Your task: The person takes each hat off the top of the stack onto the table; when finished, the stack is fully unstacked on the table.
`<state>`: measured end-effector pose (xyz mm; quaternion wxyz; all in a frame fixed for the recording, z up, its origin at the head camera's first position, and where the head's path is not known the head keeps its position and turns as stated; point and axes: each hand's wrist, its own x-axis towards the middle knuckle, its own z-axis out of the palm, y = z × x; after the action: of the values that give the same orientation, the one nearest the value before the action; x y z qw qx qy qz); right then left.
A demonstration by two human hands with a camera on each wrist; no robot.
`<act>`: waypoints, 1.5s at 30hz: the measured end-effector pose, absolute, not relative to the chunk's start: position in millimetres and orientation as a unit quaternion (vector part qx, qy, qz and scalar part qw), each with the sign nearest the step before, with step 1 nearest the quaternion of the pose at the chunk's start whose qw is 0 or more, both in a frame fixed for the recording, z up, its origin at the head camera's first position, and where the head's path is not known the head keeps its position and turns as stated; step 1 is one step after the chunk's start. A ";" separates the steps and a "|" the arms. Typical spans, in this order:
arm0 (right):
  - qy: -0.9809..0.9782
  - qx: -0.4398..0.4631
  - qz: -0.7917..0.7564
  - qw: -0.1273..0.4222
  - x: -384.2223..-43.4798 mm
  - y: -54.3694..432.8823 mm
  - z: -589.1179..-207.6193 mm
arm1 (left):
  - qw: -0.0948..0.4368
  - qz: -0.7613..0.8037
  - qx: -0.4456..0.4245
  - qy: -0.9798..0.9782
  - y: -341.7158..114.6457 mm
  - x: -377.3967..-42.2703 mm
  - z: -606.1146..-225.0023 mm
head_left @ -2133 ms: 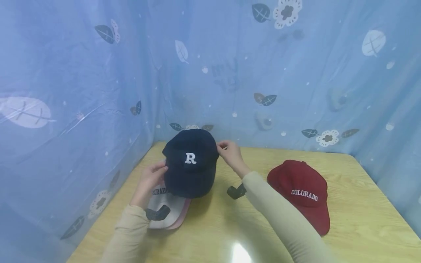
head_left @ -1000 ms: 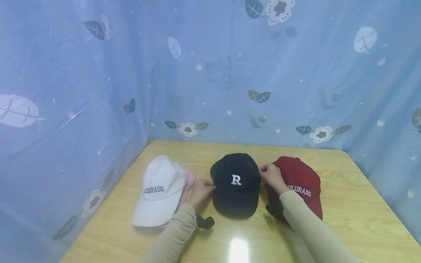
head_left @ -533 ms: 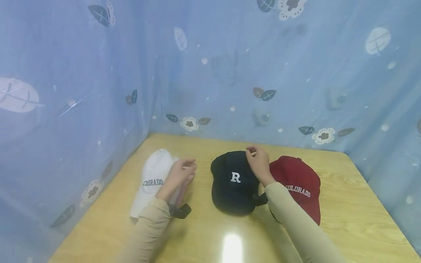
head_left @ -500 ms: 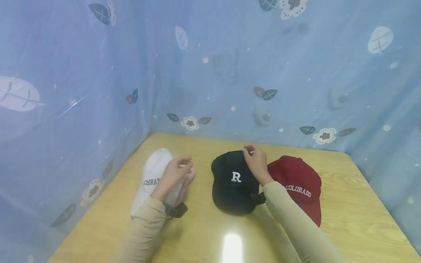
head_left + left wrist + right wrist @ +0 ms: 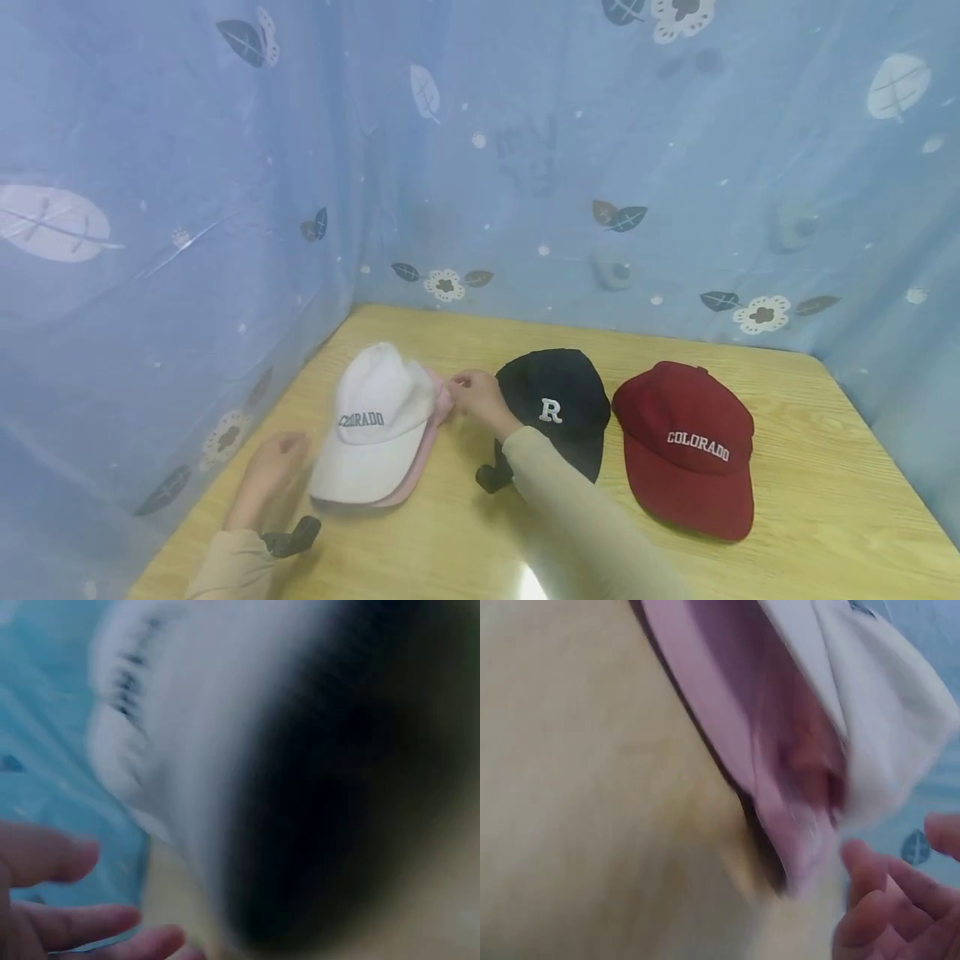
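A white cap (image 5: 378, 417) lettered COLORADO lies on top of a pink cap (image 5: 433, 417) at the left of the wooden table (image 5: 810, 400). My left hand (image 5: 273, 467) hovers by the white cap's brim on its left side, blurred, fingers loose and holding nothing. My right hand (image 5: 474, 396) is at the right edge of the pink cap, fingers loosely curled. In the right wrist view the fingers (image 5: 889, 900) sit just short of the pink cap (image 5: 780, 787) and the white cap (image 5: 877, 712). The left wrist view shows straight fingers (image 5: 67, 922) beside the blurred white cap (image 5: 187, 750).
A black cap (image 5: 558, 400) with a white R lies in the middle of the table, partly behind my right forearm. A red COLORADO cap (image 5: 686, 442) lies to its right. A blue patterned curtain (image 5: 525, 150) closes off the back and left sides.
Both hands carried the black cap off the white cap, set it down beside the red cap and let go. They then moved left to either side of the white cap.
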<state>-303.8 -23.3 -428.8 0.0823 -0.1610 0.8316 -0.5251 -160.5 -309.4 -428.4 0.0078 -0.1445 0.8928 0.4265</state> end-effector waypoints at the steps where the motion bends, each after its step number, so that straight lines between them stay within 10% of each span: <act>1: 0.828 -0.165 -0.526 0.101 -301.7 -27.3 -431.6 | 0.019 0.422 -0.151 0.894 -310.5 -156.9 -435.8; 7: 0.804 -0.150 -0.557 0.143 -294.5 -42.9 -441.0 | 0.027 0.433 -0.189 0.881 -303.9 -146.1 -455.0; 45: 0.815 -0.135 -0.562 -0.027 -305.5 -48.6 -400.6 | 0.068 0.675 -0.147 0.719 -311.3 -157.9 -432.2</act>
<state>-305.5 -48.6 -400.6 -0.0271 -0.1351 0.8153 -0.5625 -157.9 -311.3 -432.2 0.0685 -0.1474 0.7194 0.6753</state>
